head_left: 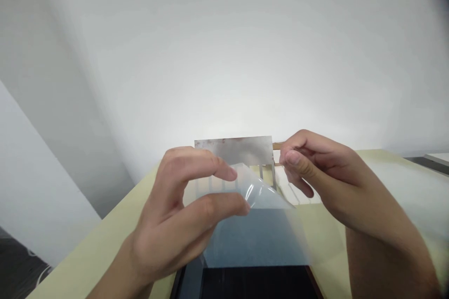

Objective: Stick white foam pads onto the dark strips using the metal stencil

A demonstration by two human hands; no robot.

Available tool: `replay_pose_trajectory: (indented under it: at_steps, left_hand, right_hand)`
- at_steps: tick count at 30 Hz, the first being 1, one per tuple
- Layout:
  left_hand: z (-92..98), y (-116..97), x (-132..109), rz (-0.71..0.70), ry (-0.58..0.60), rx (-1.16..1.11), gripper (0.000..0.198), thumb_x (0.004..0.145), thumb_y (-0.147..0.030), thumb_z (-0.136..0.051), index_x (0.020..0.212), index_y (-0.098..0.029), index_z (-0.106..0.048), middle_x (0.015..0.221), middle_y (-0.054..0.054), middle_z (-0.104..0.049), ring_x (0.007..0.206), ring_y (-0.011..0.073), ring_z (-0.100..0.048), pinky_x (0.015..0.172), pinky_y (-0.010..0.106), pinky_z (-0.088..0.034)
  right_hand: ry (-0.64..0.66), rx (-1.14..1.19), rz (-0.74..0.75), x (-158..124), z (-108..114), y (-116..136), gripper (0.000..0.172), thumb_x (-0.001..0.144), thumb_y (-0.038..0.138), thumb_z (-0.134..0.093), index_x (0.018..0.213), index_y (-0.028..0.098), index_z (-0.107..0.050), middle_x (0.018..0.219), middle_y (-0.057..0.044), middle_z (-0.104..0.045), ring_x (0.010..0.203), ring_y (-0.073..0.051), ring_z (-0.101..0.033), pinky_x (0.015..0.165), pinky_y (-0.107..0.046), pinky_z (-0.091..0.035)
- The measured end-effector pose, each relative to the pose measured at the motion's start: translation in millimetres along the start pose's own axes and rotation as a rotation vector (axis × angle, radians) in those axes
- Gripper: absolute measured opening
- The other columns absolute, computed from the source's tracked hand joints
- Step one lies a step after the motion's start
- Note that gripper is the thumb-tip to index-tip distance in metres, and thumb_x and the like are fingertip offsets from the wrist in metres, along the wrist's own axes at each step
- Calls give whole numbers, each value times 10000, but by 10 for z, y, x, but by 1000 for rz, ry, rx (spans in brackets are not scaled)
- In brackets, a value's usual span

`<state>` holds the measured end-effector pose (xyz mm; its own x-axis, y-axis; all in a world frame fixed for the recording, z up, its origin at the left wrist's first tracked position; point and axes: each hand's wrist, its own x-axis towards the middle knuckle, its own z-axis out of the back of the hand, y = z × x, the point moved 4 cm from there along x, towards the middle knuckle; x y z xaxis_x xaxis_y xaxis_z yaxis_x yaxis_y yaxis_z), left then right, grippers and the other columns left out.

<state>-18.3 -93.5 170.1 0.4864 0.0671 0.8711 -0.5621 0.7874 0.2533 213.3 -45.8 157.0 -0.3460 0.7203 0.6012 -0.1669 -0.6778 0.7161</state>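
Note:
My left hand (185, 205) pinches the upper corner of a clear plastic film (259, 233) between thumb and fingers; the film hangs down and forward, bluish and see-through. My right hand (315, 168) is closed in a pinch beside the right edge of a small metal rack (234, 150), a grey plate with several slots and legs standing on the table. What the right fingertips hold is too small to name. A thin wooden stick (277, 146) shows just left of the right fingers. Below the film lies a dark flat panel (252, 282).
A pale yellow table (105, 243) runs under both hands, its left edge dropping to a dark floor. White strips (291, 189) lie behind the film. A plain white wall fills the upper view. A dark surface with a white sheet (435, 159) sits far right.

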Motion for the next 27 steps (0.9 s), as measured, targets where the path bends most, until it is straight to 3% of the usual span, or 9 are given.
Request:
replay_pose_trajectory:
  at_steps: [4, 12, 20, 27]
  left_hand:
    - [-4, -20, -32, 1, -18, 24, 308, 940, -21, -687, 989, -320, -736, 1078, 13, -574, 1031, 195, -600, 813, 394, -548]
    - [21, -46, -41, 13, -104, 28, 168, 977, -181, -729, 929, -342, -734, 976, -18, -676, 899, 184, -630, 768, 397, -548]
    - [53, -70, -8, -3, -61, -1, 227, 944, -88, -727, 898, -309, -749, 1036, -25, -641, 934, 161, -618, 797, 388, -528]
    - [43, -62, -26, 7, -66, 21, 275, 943, -81, -713, 951, -352, -765, 1008, -29, -668, 901, 168, -641, 807, 412, -526]
  right_hand:
    - [-53, -67, 28, -25, 36, 8, 241, 1094, 466, -587, 1016, 251, -663, 685, 43, -505, 559, -98, -457, 541, -286, -381]
    - [-135, -152, 31, -74, 106, 18, 263, 1083, 484, -594, 969, 255, -653, 717, 17, -495, 599, -118, -419, 527, -304, -304]
    - [-220, -285, 102, -48, 168, 58, 281, 1097, 463, -576, 914, 258, -634, 684, 27, -492, 587, -107, -422, 517, -302, -297]
    - [-256, -321, 53, -55, 214, 55, 288, 1098, 491, -562, 940, 261, -637, 650, 33, -462, 554, -107, -390, 507, -298, -298]
